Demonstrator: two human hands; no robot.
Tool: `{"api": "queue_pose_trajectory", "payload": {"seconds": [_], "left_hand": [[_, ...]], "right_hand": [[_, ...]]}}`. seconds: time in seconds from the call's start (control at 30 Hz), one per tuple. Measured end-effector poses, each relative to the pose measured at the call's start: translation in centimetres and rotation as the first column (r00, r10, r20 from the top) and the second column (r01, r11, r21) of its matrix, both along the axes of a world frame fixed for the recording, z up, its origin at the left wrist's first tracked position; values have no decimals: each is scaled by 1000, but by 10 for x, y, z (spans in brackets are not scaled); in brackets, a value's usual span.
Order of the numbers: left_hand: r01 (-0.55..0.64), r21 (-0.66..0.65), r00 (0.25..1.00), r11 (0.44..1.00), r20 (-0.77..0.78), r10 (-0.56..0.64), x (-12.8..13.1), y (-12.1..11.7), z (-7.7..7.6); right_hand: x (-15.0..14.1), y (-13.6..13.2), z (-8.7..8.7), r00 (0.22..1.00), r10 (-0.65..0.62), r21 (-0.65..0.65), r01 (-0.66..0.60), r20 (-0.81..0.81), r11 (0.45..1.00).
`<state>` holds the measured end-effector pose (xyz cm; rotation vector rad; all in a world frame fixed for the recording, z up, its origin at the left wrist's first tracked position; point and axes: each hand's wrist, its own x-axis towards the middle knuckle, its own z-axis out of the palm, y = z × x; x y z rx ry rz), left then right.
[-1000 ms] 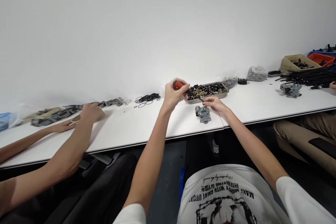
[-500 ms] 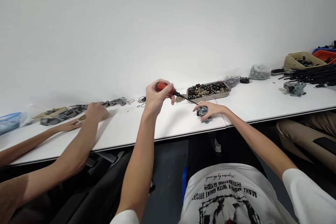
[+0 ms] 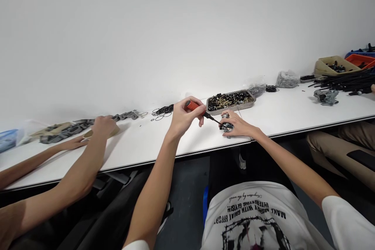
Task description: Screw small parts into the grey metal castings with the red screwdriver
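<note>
My left hand is closed round the red and black handle of a screwdriver. Its dark shaft slants down to the right, and the tip meets a small grey metal carburetor. My right hand grips that carburetor on the white table, thumb on the near side and fingers over the far side. Part of the carburetor is hidden by the fingers. Just behind it stands a metal tray heaped with brass and black small parts.
Black rubber rings lie left of the tray. A second carburetor, black hoses and a beige bin are at the right. At the left, a co-worker's hands are by grey parts. Clear bags rest along the wall.
My left hand has moved right and down with the screwdriver, whose tip now sits lower on the carburetor. The carburetor has turned under my right hand.
</note>
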<state>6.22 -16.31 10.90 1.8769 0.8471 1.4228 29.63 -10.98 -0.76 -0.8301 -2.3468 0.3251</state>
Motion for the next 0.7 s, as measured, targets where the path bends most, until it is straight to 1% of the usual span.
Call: {"api": "queue_pose_trajectory", "payload": {"seconds": [0.13,0.53,0.7], "left_hand": [[9,-3,1000,1000,-21,-9,6,1,0],[58,-50,995,997,-80,-62,12,6,-4],[113,-52,986,992,-121,-119,19,3,1]], "right_hand": [[0,1,-1,1000,6,38,-6,6,999],[-1,1,-2,1000,2,46,-3,14,999],[-1,2,-2,1000,10,70,-11,15,998]]}}
